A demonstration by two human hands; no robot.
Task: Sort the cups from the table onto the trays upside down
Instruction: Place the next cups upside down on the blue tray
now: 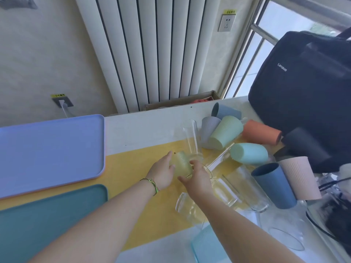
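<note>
A small ribbed clear glass (182, 162) lies on the yellow part of the table, held between both hands. My left hand (163, 173) cups its left side and my right hand (197, 179) curls round its right rim. Several clear glasses lie around it, one tall glass (191, 136) standing just behind. Coloured plastic cups are piled to the right: pale green (226, 132), orange (261, 132), mint (248, 153), dark blue (274, 186), pink (300, 177). A lilac tray (51, 149) and a teal tray (45, 217) lie at the left, both bare.
A black backpack (307, 88) stands at the table's right end behind the cups. A light blue cup (207, 245) lies near the front edge. A white radiator (152, 50) and a cardboard box (182, 100) sit behind the table. Cables and clear plastic crowd the far right.
</note>
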